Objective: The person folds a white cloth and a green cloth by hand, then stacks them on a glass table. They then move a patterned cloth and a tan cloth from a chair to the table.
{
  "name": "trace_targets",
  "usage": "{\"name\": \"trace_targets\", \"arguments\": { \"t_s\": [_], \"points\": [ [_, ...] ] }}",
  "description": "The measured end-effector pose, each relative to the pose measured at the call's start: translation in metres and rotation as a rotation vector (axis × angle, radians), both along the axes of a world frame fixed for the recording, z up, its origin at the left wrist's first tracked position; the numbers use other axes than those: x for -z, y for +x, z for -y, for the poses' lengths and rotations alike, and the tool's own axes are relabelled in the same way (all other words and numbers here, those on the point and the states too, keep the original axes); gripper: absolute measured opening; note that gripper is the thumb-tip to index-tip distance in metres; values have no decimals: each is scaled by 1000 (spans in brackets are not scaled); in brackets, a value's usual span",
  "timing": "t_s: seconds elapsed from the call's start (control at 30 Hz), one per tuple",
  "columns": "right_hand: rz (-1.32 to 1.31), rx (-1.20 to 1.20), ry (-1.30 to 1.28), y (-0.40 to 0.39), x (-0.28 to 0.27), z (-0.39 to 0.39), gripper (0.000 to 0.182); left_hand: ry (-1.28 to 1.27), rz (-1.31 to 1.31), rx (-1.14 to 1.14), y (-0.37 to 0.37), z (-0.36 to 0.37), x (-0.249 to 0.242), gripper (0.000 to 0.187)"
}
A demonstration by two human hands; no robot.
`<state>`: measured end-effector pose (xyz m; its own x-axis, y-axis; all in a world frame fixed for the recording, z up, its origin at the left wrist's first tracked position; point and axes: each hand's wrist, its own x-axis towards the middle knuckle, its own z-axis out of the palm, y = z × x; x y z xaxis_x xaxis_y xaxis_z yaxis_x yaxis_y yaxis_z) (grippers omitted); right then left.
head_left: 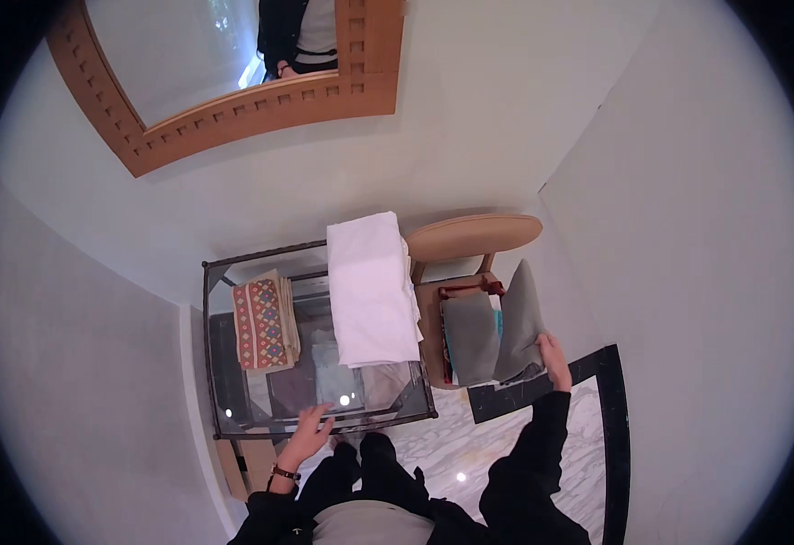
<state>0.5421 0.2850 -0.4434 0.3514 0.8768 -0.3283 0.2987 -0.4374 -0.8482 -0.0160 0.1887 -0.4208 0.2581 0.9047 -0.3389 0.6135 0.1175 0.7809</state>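
Observation:
My right hand [554, 361] is closed on the near edge of a grey folded cloth [521, 323], which stands tilted up at the right side of the chair. Beside it, another grey folded piece [470, 338] lies on a stack on the chair seat, with red and teal edges showing beneath. Over the front edge of the glass-topped table [324, 422], my left hand [307, 436] has its fingers apart and holds nothing. A folded white cloth [372, 291] lies on the table's right part, and a patterned folded cloth [259, 324] on its left part.
The wooden chair [474, 236] stands right of the table, its back to the wall. Folded fabrics [335, 368] show through the glass. A wood-framed mirror [261, 118] hangs above. Cardboard-coloured boxes [256, 459] sit under the table's front left, on a marble floor [579, 454] with black bands.

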Motion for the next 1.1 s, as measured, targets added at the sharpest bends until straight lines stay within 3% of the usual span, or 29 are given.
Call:
{"name": "trace_targets", "arguments": {
  "t_s": [0.07, 0.1, 0.2, 0.27, 0.3, 0.4, 0.5, 0.6, 0.7, 0.73, 0.83, 0.93, 1.0, 1.07, 1.1],
  "points": [
    [-158, 8, 6, -19, -50, 18, 23, -315, 354, -25, 13, -6, -15, 39],
    [-241, 46, 11, -34, -75, 30, 22, -410, 501, 70, 18, -10, -10, 47],
    [-468, 90, 47, -106, -153, 66, 18, -644, 954, 23, 48, -9, -60, 47],
    [-574, 45, 89, -155, -197, 90, 17, -660, 1116, 28, 63, -4, -71, 55],
    [-633, 49, 38, -151, -162, 99, 19, -669, 1200, 30, 64, -1, -74, 59],
    [-325, -304, 638, -204, -120, 138, 34, -667, 1663, -85, 51, 8, -78, 69],
    [-865, -496, 86, -261, -133, 109, 60, -404, 1115, -309, 18, 18, -128, 73],
    [-703, -478, 144, -321, -143, 135, 71, -42, 1042, -397, -9, 32, -137, 80],
    [-936, -620, 119, -367, -153, 163, 74, 174, 921, -264, -18, 48, -135, 80],
    [-833, -610, 226, -386, -148, 172, 75, 219, 878, -225, -19, 55, -139, 78],
    [-527, -525, 442, -431, -132, 190, 73, 18, 881, -257, -21, 81, -175, 69],
    [-867, -372, 285, -447, -143, 199, 63, -160, 1007, -282, -34, 89, -168, 58],
    [-952, -262, 225, -454, -147, 206, 56, -104, 628, -191, -50, 96, -180, 57],
    [-1000, -192, 177, -453, -147, 211, 53, 130, 291, -105, -62, 106, -182, 58],
    [-899, -200, 193, -453, -153, 214, 48, 341, 141, -64, -65, 114, -186, 61]
  ]
}}
